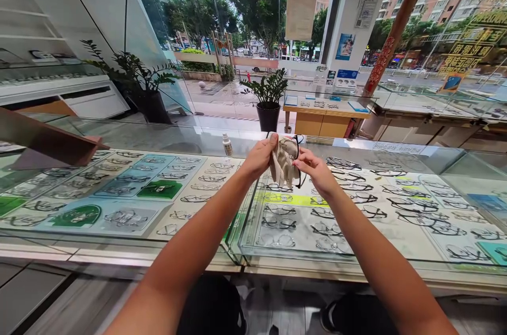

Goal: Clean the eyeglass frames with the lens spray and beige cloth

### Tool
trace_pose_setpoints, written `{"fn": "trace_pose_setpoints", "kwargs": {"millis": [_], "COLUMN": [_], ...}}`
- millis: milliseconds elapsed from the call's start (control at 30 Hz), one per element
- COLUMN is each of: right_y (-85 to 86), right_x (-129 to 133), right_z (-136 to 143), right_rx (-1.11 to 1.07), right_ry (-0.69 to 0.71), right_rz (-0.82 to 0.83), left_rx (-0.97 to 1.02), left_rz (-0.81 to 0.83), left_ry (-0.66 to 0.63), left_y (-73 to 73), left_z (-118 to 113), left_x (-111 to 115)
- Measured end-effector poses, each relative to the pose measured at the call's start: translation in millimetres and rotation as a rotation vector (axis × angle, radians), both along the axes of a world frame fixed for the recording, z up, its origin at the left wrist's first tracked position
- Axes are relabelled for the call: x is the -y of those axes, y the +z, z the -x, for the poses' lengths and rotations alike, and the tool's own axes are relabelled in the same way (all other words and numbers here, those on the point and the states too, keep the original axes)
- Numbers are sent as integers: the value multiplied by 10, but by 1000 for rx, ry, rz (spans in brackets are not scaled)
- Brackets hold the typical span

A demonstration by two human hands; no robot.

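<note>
Over the glass counter, my left hand (262, 155) is closed on a beige cloth (283, 163) with a jagged edge, thumb on top. The cloth hangs down in folds and covers part of a pair of dark-framed eyeglasses (297, 146). My right hand (313, 167) pinches the eyeglasses from the right, fingertips close to the cloth. Parts of the dark frame show above and below those fingers; the lenses are mostly hidden. A small white bottle (227, 145) stands on the glass top left of my left hand.
Below my hands, the glass display case (253, 261) holds rows of eyeglasses (279, 223). A brown slanted stand (71, 147) rests on the counter at left. Beyond the counter are a potted plant (268, 113), a wooden table (328, 121) and large windows.
</note>
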State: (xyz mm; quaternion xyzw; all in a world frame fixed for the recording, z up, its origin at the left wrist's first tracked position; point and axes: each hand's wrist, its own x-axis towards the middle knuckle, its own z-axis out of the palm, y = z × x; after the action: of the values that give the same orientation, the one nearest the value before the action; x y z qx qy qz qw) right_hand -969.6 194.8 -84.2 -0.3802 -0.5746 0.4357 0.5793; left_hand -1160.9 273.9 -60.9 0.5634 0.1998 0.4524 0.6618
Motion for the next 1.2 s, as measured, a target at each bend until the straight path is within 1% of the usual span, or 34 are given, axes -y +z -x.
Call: {"fn": "trace_pose_setpoints", "kwargs": {"millis": [100,167,267,367,467,600,800,933,1067,1133,1200], "right_y": [-21,-39,-61,-56,-25,8,-14,-20,-8,-2,7], "right_x": [-7,-12,-14,0,24,40,18,21,38,41,39], "right_z": [5,10,23,33,31,22,37,45,42,40,41], "right_rx": [21,17,-22,-38,-24,-15,-32,-33,32,65,63], "right_ry": [15,20,38,47,24,5,-7,24,76,88,98], "right_rz": [-14,19,68,58,33,21,57,54,37,31,38], "left_rx": [-10,-25,-41,-39,-67,-114,-64,-56,-97,-123,-137], "left_rz": [-32,-56,-84,-113,-131,-106,-90,-137,-178,-199,-229], "left_ry": [-54,-76,-95,-100,-55,-2,22,93,161,152,112], "left_y": [-5,-11,-26,-52,-79,-93,-108,-106,-100,-95,-84], "left_z": [-20,-29,-34,-38,-43,-67,-157,-198,-196,-181,-154], "left_x": [43,64,74,54,33,58,177,251,272,247,202]}}
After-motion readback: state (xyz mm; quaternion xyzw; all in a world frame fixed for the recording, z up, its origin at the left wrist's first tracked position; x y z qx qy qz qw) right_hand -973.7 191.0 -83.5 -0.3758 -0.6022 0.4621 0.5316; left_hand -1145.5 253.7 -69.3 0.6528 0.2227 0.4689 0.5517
